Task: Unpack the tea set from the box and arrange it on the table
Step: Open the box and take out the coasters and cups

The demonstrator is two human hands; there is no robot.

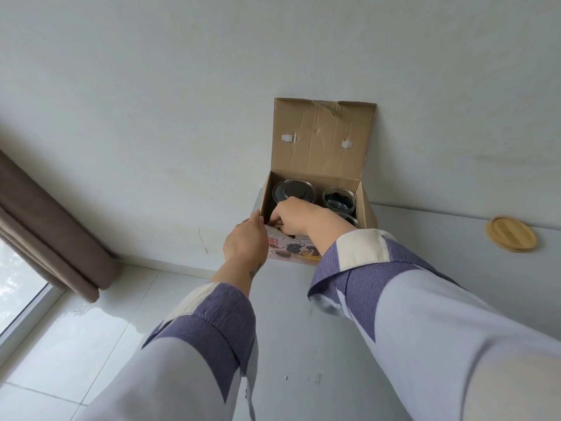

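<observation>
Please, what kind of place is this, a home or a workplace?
Probably a room in a home, though I cannot be sure. A brown curtain hangs beside a window, the floor is glossy white tile, and a plain white table stands against a bare white wall.

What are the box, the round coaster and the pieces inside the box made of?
Box: brown corrugated cardboard, matt and creased, with a printed front. Coaster: pale wood or bamboo, judging by its grain lines. Cup in the box: probably clear glass, given its see-through, shiny rim. Lidded pot: dark, material unclear.
</observation>
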